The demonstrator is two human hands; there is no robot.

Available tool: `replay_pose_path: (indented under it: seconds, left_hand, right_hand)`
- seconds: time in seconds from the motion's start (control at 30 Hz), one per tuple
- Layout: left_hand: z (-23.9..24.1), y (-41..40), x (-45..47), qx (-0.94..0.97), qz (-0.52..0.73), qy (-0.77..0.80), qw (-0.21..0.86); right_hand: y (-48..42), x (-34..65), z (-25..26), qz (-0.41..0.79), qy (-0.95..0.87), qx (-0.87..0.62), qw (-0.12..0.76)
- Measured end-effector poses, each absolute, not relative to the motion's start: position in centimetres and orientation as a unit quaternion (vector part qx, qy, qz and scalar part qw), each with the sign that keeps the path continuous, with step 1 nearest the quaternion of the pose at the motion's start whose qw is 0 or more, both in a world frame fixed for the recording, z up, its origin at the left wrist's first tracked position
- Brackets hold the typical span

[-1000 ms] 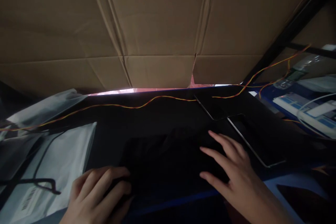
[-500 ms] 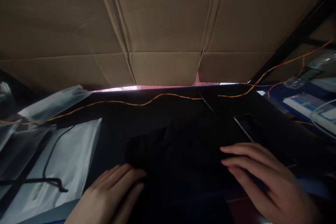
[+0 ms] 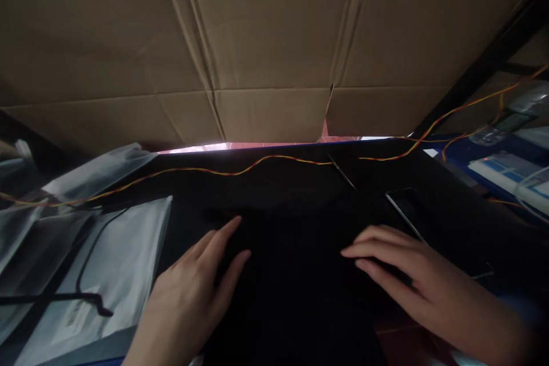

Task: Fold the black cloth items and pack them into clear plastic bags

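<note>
Dark black fabric [image 3: 295, 251] lies on the black tabletop between my two hands; its outline is hard to make out in the dim light. My left hand [image 3: 195, 280] rests at the fabric's left side, thumb and index finger apart, with nothing seen in it. Across from it, my right hand [image 3: 398, 266] lies over the right side, fingers stretched and the thumb slightly below them. A dark phone-like slab [image 3: 412, 211] with a pale edge lies just beyond the right hand. Further back is a thin pen-like object [image 3: 343, 174].
Clear plastic bags [image 3: 124, 257] with a black cord cover the left side. A red-yellow twisted wire [image 3: 214, 171] runs along the back. Cardboard [image 3: 270, 40] stands as a wall behind. At right are a plastic bottle [image 3: 514, 117] and a white-blue box [image 3: 506, 177].
My left hand has moved forward and its thumb and index finger have spread. My right hand has shifted a little to the left. The fabric's raised folds now look flatter.
</note>
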State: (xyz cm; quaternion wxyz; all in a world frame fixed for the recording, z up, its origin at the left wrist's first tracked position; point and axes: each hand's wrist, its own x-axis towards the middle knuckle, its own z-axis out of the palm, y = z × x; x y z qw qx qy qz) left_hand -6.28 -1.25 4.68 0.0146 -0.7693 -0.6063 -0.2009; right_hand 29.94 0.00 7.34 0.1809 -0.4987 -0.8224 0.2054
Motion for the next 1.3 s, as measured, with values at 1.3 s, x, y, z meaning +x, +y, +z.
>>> replay_pose_path:
  seconds: [1.3]
  left_hand:
    - [2.7,5.4,-4.9,-0.837,-0.049,-0.544,-0.041]
  right_hand:
    - [7.0,21.4,2.9,0.11,-0.879,-0.449,0.117]
